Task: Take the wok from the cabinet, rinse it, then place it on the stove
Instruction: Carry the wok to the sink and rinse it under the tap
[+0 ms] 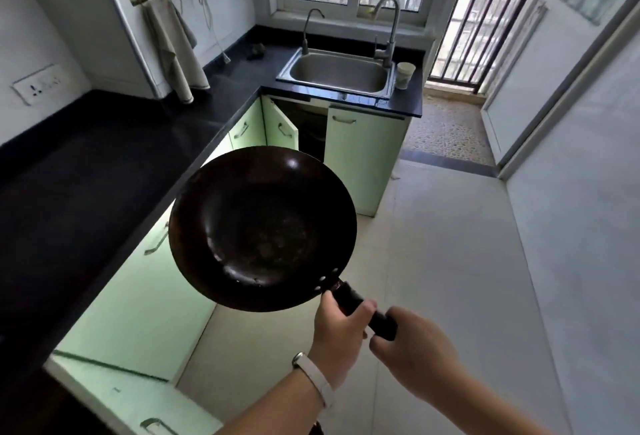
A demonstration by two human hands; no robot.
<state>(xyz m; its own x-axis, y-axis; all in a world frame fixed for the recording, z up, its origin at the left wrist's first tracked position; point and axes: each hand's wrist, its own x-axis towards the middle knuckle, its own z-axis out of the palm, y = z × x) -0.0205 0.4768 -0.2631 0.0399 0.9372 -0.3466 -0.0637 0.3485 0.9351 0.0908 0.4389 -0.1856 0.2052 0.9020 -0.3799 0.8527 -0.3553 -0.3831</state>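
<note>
Head camera view of a narrow kitchen: both hands grip the black handle of a dark wok (262,228), held in the air above the pale floor, well short of the steel sink (337,72). The left hand (341,334), a white band at its wrist, is wrapped around the handle nearest the bowl; the right hand (414,348) is closed on the handle's end. Below the sink, one green cabinet door (280,125) stands open.
</note>
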